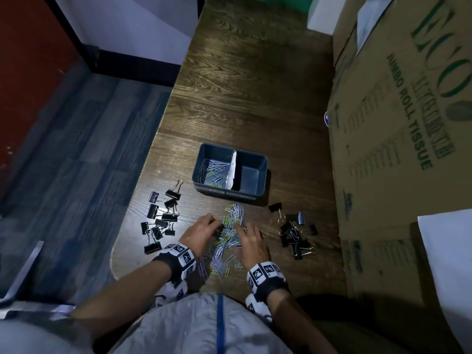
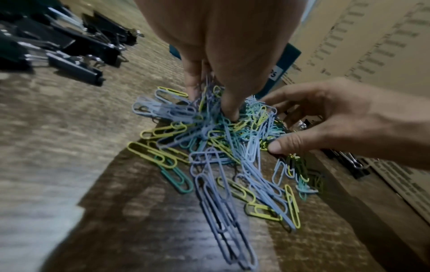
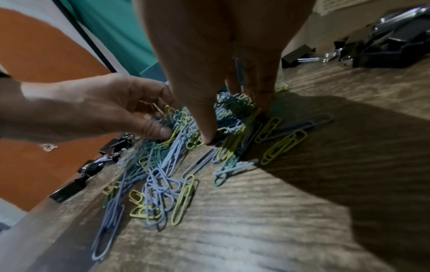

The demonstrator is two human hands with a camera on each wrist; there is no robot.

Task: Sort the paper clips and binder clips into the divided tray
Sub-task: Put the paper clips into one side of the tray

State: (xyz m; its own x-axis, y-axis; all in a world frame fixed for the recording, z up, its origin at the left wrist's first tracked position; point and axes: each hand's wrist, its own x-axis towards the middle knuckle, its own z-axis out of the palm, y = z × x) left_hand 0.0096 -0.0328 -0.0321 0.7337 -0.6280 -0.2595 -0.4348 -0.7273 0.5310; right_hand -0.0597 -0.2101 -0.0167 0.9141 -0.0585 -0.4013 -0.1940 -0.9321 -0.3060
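Both hands dig into the paper clips (image 1: pixel 228 238) heaped on the table (image 1: pixel 250 103) just in front of the tray (image 1: pixel 263 172). The left hand (image 1: pixel 201 232) curls its grip, thumb (image 3: pixel 153 128) and fingers pinching clips. The right hand (image 1: pixel 249 242) spreads its fingers, tips pressing the heap. Binder clips (image 1: pixel 159 218) lie in 2 groups, left and right (image 1: pixel 295 236). More paper clips sit in the tray's left compartment.

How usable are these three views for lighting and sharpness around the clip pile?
Head view: dim overall, one pool of light on the table, the paper clips readable, edges bowed by the wide lens. Left wrist view: pile sharp, table edges and binder clips smeared. Right wrist view: a heavy shadow falls right of the hands, foreground streaked.
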